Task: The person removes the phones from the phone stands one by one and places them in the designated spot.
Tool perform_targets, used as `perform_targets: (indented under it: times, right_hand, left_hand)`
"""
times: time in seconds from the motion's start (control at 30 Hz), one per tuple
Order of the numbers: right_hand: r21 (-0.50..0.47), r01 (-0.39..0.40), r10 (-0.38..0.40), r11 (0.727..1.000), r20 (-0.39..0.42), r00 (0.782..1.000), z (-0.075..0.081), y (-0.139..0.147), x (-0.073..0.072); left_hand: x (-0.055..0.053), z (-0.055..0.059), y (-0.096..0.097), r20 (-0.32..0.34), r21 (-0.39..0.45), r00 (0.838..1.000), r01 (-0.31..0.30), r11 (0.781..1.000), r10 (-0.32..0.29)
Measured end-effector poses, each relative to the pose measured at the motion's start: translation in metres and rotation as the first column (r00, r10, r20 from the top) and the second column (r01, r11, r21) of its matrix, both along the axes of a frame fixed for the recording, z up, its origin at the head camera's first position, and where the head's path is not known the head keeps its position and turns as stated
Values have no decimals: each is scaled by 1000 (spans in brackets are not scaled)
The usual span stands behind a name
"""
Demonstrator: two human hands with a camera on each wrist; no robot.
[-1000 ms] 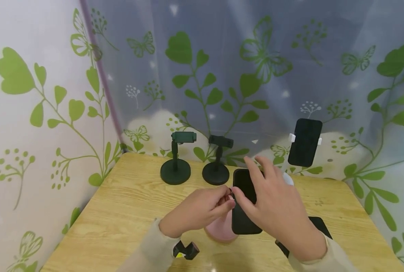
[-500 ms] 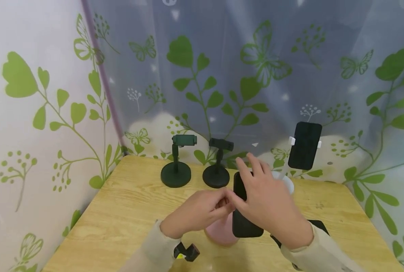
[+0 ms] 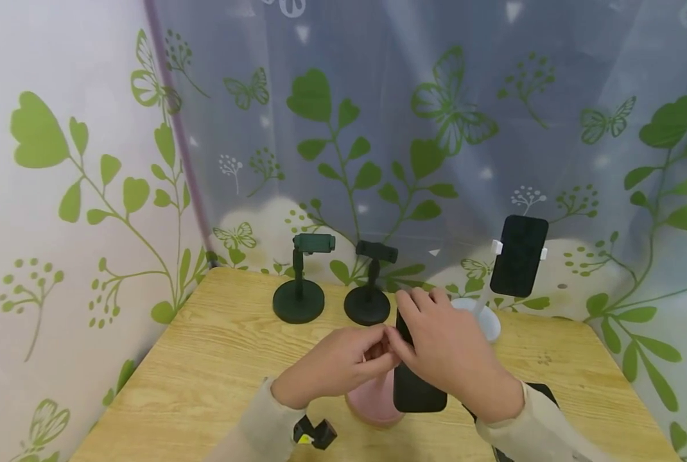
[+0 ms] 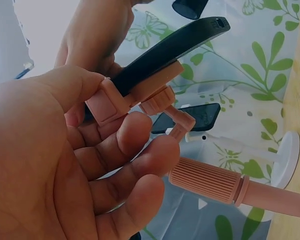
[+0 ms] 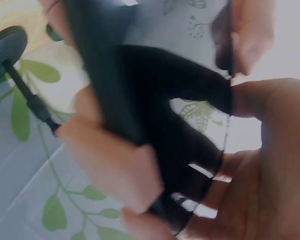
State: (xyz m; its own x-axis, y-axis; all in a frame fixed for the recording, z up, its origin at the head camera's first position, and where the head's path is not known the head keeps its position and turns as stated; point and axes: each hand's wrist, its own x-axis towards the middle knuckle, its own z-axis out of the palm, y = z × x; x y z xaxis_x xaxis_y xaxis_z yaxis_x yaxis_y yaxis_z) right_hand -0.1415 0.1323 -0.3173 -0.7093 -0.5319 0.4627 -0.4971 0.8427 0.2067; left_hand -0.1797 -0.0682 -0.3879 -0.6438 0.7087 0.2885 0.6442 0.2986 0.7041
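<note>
A pink phone stand (image 3: 375, 404) stands on the table with a black phone (image 3: 418, 391) in its clamp. At the phone's left side my left hand (image 3: 339, 361) pinches the pink clamp end (image 4: 109, 102) between thumb and index finger, its other fingers curling loosely below. My right hand (image 3: 452, 340) lies across the upper part of the phone, fingers bent over its top, thumb at the left edge close to my left fingertips. The right wrist view is blurred, with my fingers reflected in the screen.
A dark green stand (image 3: 298, 301) and a black stand (image 3: 366, 305) are at the back of the table (image 3: 205, 378). Back right, a white stand (image 3: 492, 324) holds another phone (image 3: 519, 256). A dark flat object (image 3: 542, 389) lies partly under my right forearm.
My right hand has moved left and its raised fingers have come down over the phone's top. The left hand has stayed at the clamp.
</note>
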Motion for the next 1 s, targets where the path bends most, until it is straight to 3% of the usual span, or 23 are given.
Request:
perform_targets:
  times: [0.27,0.47,0.77,1.0]
  right_hand:
    - [-11,-116,115,993,-31,993,-10,9,-15]
    - [-65,-120,116,991,-67,991,-15,10,-19]
    - [-101,-101,95,990,-70,993,-17,10,-19]
    - [-88,-115,108,989,-78,991,-16,10,-20]
  left_hand:
    - [-1,-2,0,39,28,999,7,1000,-8]
    - [-1,-2,1,54,53,998,11,999,-14]
    - [0,-4,1,-27,111,998,-49,993,52]
    - [-1,-4,2,-50,132,998,-24,991,31]
